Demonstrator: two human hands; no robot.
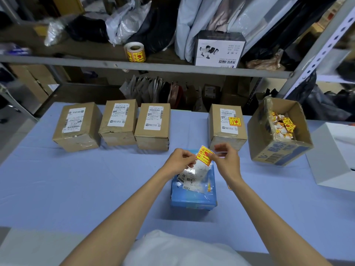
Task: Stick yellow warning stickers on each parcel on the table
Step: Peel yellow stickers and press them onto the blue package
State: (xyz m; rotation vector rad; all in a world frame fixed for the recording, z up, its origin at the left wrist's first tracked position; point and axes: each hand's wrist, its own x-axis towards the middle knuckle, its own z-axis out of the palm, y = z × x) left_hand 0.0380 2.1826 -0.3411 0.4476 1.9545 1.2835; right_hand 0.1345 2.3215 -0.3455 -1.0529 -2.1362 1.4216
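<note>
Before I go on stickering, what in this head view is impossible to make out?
Head view only:
1. Blue parcel: far end covered by the left hand, the right hand and the yellow sticker they pinch.
2. Yellow scrap beside it: mostly hidden under the right forearm.
3. White box: cut off by the right edge.
4. Shipping labels: print too small to read.

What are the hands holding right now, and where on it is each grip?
A yellow warning sticker, held above the blue parcel. The left hand pinches its left edge, the right hand its right edge.
</note>
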